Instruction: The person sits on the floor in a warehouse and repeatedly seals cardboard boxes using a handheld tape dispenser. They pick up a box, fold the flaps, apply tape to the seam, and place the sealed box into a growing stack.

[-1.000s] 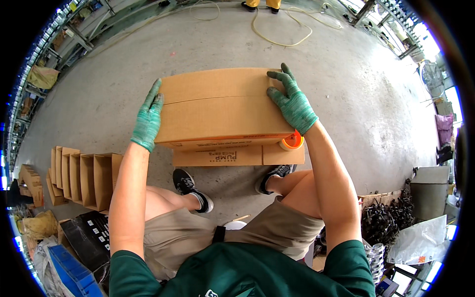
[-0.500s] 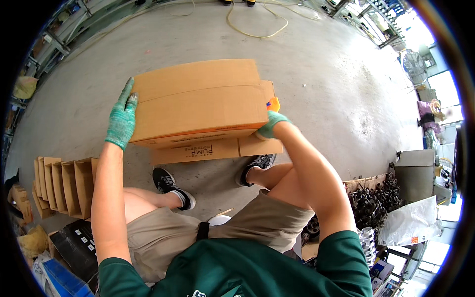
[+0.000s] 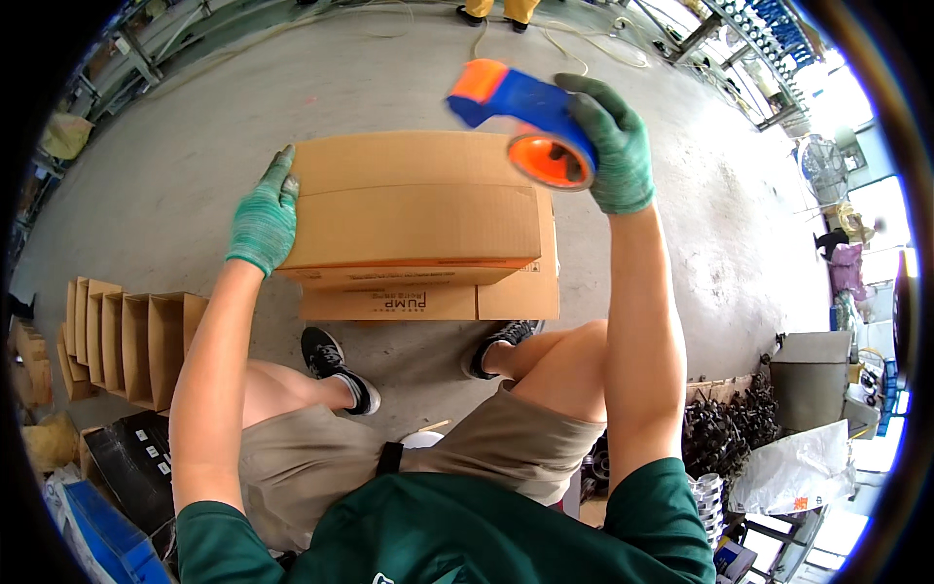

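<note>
**Over a carton: one hand steadying, one lifting a tape gun**

On a concrete floor [image 3: 681, 195], a person in shorts and a green shirt is crouching over a brown carton [image 3: 418, 229] that is sitting between their feet. Its top flaps are lying folded shut.

The left hand [image 3: 263, 219], in a green glove, is pressing flat and open-fingered against the carton's left edge; it is gripping nothing, and seems to be keeping the flaps down and the carton from sliding.

The right hand [image 3: 611, 151], also gloved, is closing its fingers around the handle of a blue and orange tape gun [image 3: 525, 122]. The gun is being held up in the air above the carton's far right corner, clear of the cardboard, its orange roll facing the camera.

To the person's left, flat cardboard pieces [image 3: 126, 336] are standing on edge in a row, within reach. At the right, a grey bin [image 3: 812, 375] and a white plastic bag [image 3: 793, 472] are sitting well apart from the carton.
</note>
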A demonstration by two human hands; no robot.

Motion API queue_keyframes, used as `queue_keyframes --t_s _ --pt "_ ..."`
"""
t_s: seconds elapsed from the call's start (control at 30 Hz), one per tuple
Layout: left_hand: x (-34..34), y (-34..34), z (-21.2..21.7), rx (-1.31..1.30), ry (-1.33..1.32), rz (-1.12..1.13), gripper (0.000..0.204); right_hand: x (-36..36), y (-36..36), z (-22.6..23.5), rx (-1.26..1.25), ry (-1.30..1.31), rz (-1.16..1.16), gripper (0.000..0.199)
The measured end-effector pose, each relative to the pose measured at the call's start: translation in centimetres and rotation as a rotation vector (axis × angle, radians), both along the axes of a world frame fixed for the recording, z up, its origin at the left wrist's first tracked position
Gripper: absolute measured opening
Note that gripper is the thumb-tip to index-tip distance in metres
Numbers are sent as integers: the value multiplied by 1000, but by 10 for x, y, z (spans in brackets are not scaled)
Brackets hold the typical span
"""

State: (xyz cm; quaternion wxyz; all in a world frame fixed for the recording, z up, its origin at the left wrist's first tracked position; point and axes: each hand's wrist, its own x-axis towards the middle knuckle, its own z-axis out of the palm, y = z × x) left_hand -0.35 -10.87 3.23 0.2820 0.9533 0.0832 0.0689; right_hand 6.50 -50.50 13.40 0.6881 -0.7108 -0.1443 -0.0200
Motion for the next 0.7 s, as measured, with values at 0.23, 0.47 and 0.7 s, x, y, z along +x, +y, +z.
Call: queue_keyframes --t_s 0.23,0.47,0.7 --pt "-1 0 -2 18 0 -26 45 24 34 -46 -102 119 439 38" --pt "-13 -24 32 391 -545 -93 37 41 18 -44 -317 103 493 55" --pt "-26 -95 55 -1588 395 52 46 41 18 -50 -248 109 499 41"
